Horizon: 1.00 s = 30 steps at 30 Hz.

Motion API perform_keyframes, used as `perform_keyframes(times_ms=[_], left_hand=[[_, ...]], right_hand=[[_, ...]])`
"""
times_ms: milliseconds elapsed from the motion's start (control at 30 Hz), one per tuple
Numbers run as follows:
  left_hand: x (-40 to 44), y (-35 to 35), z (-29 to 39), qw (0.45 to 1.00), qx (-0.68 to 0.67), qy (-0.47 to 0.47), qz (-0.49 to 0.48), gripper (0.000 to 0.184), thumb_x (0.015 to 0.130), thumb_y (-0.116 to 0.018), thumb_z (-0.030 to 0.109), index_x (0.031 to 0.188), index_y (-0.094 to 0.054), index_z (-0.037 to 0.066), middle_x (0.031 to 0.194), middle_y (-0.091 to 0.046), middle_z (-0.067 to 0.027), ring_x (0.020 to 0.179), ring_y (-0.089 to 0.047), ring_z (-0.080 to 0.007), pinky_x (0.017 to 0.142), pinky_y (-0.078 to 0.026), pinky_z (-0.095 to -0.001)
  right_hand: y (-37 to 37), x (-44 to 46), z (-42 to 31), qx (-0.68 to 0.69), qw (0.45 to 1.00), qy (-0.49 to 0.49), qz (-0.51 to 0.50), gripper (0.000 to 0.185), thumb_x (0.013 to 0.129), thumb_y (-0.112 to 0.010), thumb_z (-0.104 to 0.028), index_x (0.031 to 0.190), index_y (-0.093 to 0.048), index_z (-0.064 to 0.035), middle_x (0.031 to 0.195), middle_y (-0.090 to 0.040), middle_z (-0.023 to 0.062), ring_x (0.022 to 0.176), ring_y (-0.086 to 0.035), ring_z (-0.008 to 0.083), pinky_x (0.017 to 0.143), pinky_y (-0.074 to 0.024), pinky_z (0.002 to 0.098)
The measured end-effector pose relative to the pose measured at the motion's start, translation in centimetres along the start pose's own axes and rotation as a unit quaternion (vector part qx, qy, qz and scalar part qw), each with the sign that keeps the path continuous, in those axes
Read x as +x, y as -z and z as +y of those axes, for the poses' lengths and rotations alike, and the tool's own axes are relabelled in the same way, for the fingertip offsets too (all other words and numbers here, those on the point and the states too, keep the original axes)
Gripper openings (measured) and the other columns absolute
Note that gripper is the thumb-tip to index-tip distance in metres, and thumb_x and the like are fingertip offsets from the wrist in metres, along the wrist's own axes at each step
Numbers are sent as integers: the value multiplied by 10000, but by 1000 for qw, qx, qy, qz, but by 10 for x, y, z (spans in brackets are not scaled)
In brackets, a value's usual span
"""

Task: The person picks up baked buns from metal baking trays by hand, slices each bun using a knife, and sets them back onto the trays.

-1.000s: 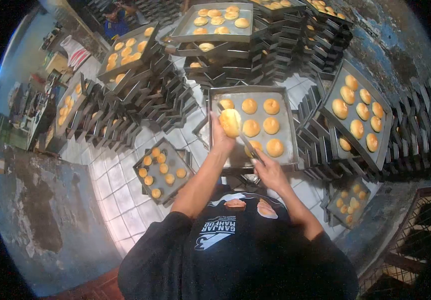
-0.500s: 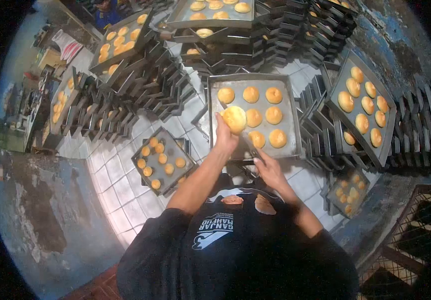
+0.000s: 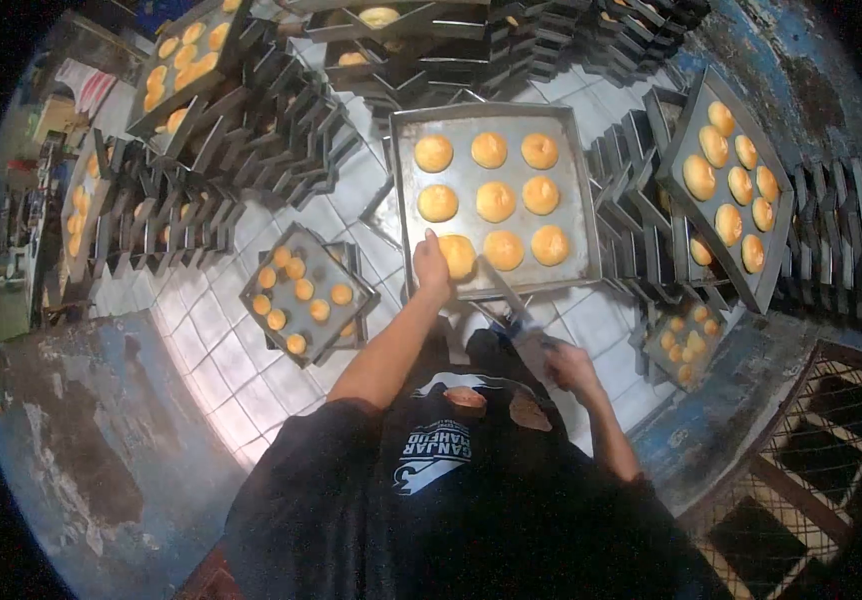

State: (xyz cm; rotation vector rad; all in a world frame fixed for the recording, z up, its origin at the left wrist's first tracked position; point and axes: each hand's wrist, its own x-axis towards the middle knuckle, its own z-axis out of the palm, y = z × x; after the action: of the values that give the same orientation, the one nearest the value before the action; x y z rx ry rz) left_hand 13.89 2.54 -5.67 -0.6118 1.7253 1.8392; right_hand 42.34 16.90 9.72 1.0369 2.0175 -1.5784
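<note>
Your left hand point(image 3: 432, 266) is on the round golden-brown bun point(image 3: 456, 257) at the near-left corner of the rectangular grey metal tray point(image 3: 575, 225). Fingers part-curled at its left side, thumb pointing away from you; can't tell how firm the hold is. Probably placed there to steady it.

Your right hand point(image 3: 571, 368) is closed around the handle end of a long, narrow metal blade point(image 3: 502, 283), off the near edge of the tray. Tip sits just beside the same bun's right side (contact unclear). Holding it from out there likely keeps your knuckles clear of the rim.

The tray carries nine buns, three rows of three, gaps between; the spacing presumably leaves room for fingers and blade. A smaller dark tray point(image 3: 325, 270) sits lower left, and a tilted metal tray point(image 3: 692, 135) tops the stack on your right.
</note>
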Motion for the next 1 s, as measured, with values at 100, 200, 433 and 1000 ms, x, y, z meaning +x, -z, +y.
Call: perform_keyframes(times_ms=[100,200,433,1000], left_hand=[[17,11,-18,954,250,-161,37,403,1009,-563,347,1031,-638,-48,939,-684,-180,848,-666,-361,807,-508,-465],[33,0,4,870,401,-275,83,409,945,-627,275,1216,-607,-30,1172,-621,-277,1054,-597,-450,927,-456,-518],[85,-47,46,875,425,-161,167,699,795,-763,483,1242,-586,-24,1188,-606,-254,1114,-586,-459,996,-465,-501],[-34,-36,125,843,-427,-22,-326,557,957,-661,444,1368,-536,90,1308,-634,-98,1204,-600,-268,1049,-460,-444]], right_hand=[[9,-17,36,155,984,-88,11,368,993,-592,-316,1252,-648,-61,718,-557,-8,501,-463,86,427,-348,258],[9,-12,55,151,982,-48,103,378,984,-602,-354,1239,-647,-80,717,-550,-18,490,-414,46,419,-297,223],[-16,-9,42,193,974,-44,107,351,1004,-589,-203,1327,-630,-74,727,-569,-6,481,-417,69,414,-325,255],[6,26,-105,199,956,214,25,481,1019,-563,-178,1470,-493,-28,829,-626,17,644,-533,72,579,-446,239]])
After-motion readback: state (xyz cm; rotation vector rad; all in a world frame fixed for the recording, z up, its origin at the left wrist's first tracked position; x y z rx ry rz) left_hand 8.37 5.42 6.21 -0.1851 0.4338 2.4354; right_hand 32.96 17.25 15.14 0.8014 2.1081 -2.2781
